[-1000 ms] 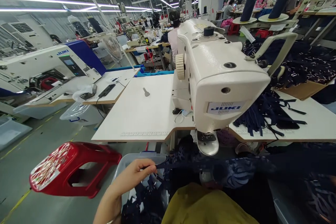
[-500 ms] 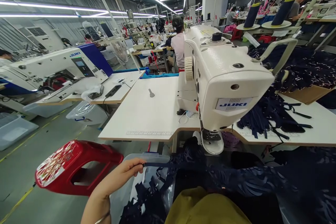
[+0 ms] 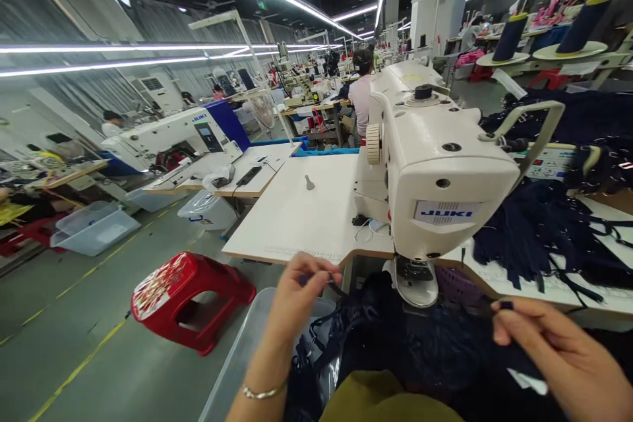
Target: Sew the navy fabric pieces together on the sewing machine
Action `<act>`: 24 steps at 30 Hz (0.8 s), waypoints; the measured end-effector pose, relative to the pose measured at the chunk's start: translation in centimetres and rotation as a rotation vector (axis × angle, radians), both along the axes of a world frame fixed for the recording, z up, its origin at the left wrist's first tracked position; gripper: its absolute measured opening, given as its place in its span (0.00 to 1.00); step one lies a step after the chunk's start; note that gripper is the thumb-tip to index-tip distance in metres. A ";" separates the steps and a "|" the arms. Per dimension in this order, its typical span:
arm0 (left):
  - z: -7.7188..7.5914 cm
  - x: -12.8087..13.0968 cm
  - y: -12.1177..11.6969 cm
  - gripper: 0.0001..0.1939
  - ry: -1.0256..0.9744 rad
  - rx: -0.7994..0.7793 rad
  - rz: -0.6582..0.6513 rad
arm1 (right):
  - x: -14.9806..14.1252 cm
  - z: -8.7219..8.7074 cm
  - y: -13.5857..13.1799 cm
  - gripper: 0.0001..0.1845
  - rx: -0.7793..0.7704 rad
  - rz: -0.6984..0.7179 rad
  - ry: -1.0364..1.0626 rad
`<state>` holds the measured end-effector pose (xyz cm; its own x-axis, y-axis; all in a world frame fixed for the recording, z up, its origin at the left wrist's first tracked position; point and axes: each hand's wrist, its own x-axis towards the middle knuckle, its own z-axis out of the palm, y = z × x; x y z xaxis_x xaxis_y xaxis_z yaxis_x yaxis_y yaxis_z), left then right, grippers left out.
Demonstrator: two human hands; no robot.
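My left hand (image 3: 297,297) pinches a narrow dark strap (image 3: 338,287) between thumb and fingers, in front of the table edge. Over on the right, my right hand (image 3: 558,346) is closed on a small dark navy strap end (image 3: 506,305), which shows above the thumb. Navy patterned fabric (image 3: 435,336) lies across my lap between the two hands. Above it juts the white JUKI sewing machine (image 3: 445,165), its rounded metal work plate (image 3: 418,290) close over the fabric. A pale label (image 3: 527,381) shows beside my right hand.
A clear plastic bin (image 3: 237,362) with dark straps stands below my left arm. The white table (image 3: 297,217) bears a flat grey metal piece (image 3: 309,182). Navy straps (image 3: 529,231) are heaped right of the machine. A red stool (image 3: 198,297) stands on the floor at left.
My left hand, earlier stretched out to the left with the strap drawn taut, has come up and right towards the machine. My right hand has come into view at right. The view has turned left.
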<state>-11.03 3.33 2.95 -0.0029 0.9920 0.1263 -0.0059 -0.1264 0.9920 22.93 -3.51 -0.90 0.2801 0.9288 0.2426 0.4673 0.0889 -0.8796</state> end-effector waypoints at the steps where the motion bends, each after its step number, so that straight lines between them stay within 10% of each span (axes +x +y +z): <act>1: -0.1 1.7 -0.4 0.16 -0.001 -0.021 -0.048 | -1.1 0.0 0.3 0.13 -0.031 0.113 0.012; 10: -1.9 9.1 -3.2 0.28 0.033 -0.369 -0.638 | -6.1 0.5 1.2 0.10 -0.035 0.450 -0.065; 17: -0.6 9.6 -3.3 0.39 0.426 -0.219 -0.681 | -6.3 0.1 1.1 0.12 0.017 0.639 -0.247; 24: 0.4 9.2 -3.3 0.08 0.530 -0.066 -0.632 | -6.5 1.9 0.9 0.09 0.089 0.454 -0.198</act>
